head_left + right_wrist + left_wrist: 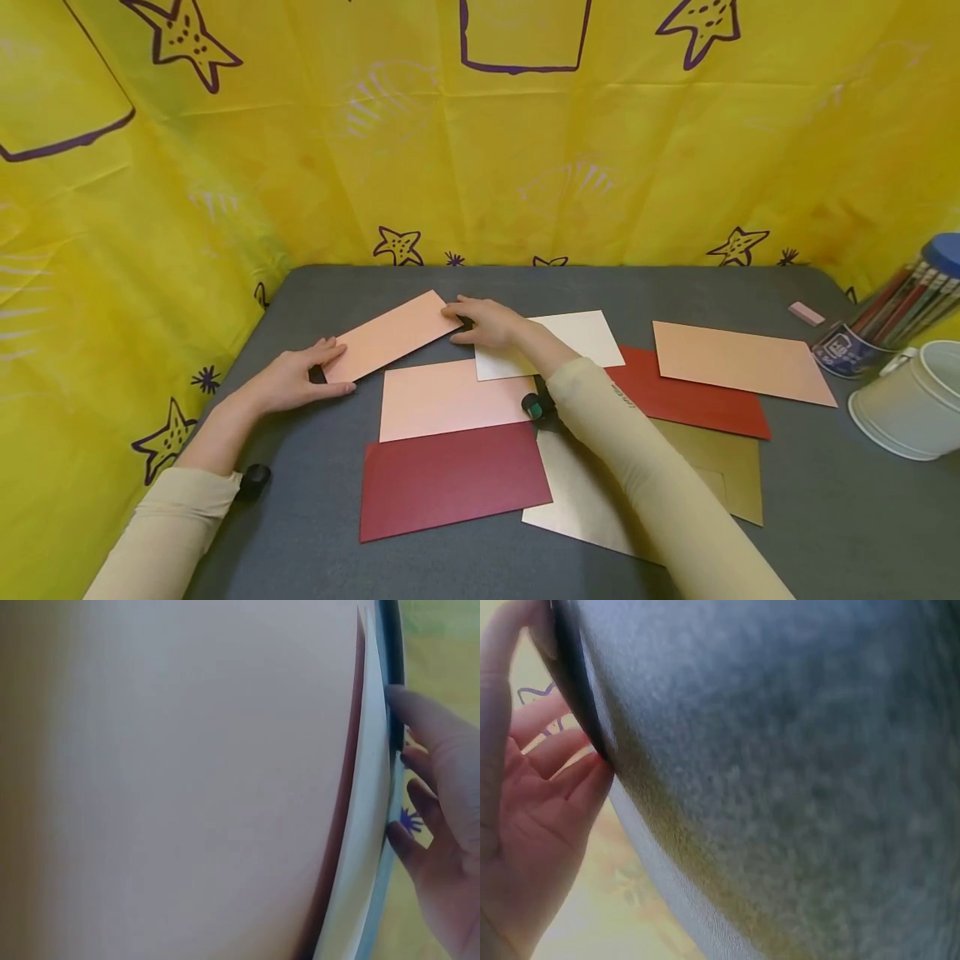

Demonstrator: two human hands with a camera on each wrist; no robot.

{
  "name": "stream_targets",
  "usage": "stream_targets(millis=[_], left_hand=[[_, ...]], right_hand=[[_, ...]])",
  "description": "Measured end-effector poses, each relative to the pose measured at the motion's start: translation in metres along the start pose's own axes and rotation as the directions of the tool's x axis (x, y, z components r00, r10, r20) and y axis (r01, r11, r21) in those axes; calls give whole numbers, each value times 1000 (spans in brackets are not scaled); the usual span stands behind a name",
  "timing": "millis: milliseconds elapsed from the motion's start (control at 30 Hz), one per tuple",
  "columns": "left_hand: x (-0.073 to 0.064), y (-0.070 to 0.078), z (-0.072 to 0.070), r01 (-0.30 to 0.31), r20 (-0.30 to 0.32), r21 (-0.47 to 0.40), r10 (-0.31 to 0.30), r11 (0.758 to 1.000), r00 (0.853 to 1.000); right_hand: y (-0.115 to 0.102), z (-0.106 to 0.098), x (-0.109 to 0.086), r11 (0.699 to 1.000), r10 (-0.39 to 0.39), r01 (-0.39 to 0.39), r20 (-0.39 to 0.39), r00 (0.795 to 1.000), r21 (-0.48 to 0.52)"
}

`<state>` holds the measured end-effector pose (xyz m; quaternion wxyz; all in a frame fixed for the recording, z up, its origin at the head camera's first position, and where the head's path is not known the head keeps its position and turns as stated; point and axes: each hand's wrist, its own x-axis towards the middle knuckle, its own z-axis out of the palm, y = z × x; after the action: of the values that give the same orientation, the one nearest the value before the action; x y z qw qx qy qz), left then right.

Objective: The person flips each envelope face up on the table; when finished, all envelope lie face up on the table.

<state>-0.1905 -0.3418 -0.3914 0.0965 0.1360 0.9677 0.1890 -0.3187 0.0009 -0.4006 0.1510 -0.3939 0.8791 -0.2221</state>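
A peach paper rectangle [393,335] lies slanted at the back left of the dark table, between both hands. My left hand [288,383] is at its left end, fingertips over the upper corner and thumb stretched along the lower one. At the opposite short end my right hand [491,323] touches the edge with its forefinger, thumb held apart below. Just in front are a pale pink rectangle [442,400] and a dark red one [453,482]. A white sheet [581,337] sits partly beneath the right forearm. The right wrist view shows the right hand's fingers [427,720] spread.
Right of the forearm, a red rectangle [697,400], another peach one [742,362] and a gold one [735,467] overlap. A tub of pencils [855,348], a white metal pail [915,408] and a pink eraser [807,313] stand or lie at the right. Yellow cloth [480,167] hangs behind.
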Motion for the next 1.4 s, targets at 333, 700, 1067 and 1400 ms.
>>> stream_targets(millis=[333,700,1067,1400], left_hand=[[-3,0,-4,-47,-124,-64,39,997,991],[-3,-1,-6,-111,-390,-188,29,976,920],[12,-9,-9,-103,-508,-301,-68,948,858],[21,-20,-4,-90,-432,-242,-24,966,902]], right_hand=[[0,-2,0,996,-62,50,-165,984,-80],[1,-7,-7,994,-74,101,-424,903,41],[-3,-8,-3,969,30,87,-457,889,233],[4,0,6,970,114,-19,-383,917,242]])
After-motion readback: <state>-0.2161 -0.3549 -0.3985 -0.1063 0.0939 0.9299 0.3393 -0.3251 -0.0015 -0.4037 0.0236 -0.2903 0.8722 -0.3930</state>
